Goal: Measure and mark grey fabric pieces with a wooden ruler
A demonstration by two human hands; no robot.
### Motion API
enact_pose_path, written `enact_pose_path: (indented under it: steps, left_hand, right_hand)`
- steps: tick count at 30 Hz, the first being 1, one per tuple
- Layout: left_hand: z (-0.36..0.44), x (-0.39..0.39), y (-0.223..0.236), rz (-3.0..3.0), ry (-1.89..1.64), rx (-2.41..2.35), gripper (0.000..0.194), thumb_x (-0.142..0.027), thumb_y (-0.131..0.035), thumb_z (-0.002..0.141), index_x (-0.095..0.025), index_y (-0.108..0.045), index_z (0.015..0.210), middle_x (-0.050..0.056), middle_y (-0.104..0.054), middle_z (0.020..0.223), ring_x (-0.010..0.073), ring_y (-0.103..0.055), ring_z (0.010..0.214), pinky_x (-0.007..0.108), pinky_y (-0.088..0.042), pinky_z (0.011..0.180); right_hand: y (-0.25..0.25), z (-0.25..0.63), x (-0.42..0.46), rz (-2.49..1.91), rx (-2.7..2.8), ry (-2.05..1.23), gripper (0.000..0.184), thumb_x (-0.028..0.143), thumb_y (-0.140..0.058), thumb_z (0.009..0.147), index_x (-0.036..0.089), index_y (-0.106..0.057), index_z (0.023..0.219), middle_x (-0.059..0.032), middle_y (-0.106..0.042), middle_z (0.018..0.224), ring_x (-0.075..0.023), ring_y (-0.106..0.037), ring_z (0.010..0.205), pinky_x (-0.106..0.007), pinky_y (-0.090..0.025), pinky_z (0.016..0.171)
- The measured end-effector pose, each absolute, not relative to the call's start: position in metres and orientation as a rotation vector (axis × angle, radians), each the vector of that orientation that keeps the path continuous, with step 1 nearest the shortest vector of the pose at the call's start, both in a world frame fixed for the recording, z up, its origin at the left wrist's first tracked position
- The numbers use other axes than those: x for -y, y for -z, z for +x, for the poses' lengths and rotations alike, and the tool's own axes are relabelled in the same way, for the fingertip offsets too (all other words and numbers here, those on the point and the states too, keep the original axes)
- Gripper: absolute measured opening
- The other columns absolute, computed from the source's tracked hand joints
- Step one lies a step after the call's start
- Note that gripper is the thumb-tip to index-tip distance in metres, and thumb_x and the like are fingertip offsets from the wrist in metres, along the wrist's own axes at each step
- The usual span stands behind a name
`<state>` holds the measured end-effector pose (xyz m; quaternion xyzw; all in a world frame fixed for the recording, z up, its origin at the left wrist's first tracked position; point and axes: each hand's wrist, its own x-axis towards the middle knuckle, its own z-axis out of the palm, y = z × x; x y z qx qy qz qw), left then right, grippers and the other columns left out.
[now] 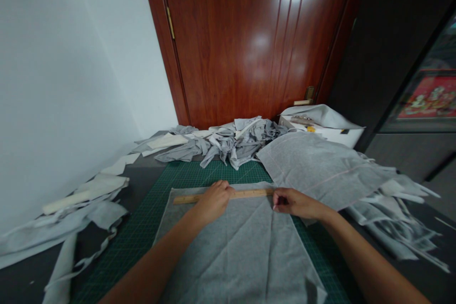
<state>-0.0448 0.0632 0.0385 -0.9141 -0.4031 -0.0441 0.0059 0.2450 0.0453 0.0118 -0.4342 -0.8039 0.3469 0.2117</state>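
Left hand [214, 203] on ruler [249, 194] (grey cloth [245, 247] beneath)

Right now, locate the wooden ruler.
Centrally in the head view, the ruler lies across the grey cloth near its far edge, under the left hand.

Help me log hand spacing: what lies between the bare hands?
In the head view, part of a light-brown, straight wooden ruler lies on creased gray cloth between the left hand and right hand.
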Motion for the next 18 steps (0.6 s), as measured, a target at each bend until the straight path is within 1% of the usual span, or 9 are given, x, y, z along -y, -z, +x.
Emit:
enact_pose_path:
  steps: [6,14,18]
  left_hand:
    - [-0.0461,-0.0635,-0.0393,-2.85,0.121,1.275,0.033,-0.006,-0.037,0.084,-0.017,-0.06,0.105,0.009,-0.057,0.102,0.0213,-0.051,0.101,0.035,-0.041,0.092]
    - [-0.0472,-0.0643,-0.039,-2.866,0.116,1.267,0.035,-0.004,-0.037,0.082,-0.017,-0.061,0.103,0.009,-0.057,0.1,0.0216,-0.051,0.099,0.037,-0.041,0.092]
    - [-0.0484,-0.0656,-0.0365,-2.854,0.147,1.272,0.034,-0.004,-0.038,0.082,-0.018,-0.061,0.102,0.008,-0.057,0.1,0.0211,-0.051,0.099,0.035,-0.041,0.091]
  right_hand:
    - [-0.012,0.2448,-0.0452,-1.213,2.249,-0.959,0.011,0.028,-0.06,0.077,0.017,-0.058,0.078,-0.0009,-0.058,0.073,-0.0153,-0.052,0.068,-0.025,-0.04,0.062]
    - [-0.0143,0.2442,-0.0444,-1.218,2.248,-0.966,0.012,0.029,-0.06,0.077,0.018,-0.057,0.077,-0.0009,-0.058,0.073,-0.0154,-0.053,0.068,-0.025,-0.041,0.061]
    - [-0.015,0.2439,-0.0441,-1.207,2.247,-0.97,0.012,0.029,-0.06,0.077,0.017,-0.057,0.077,-0.001,-0.058,0.073,-0.0154,-0.052,0.068,-0.025,-0.041,0.062]
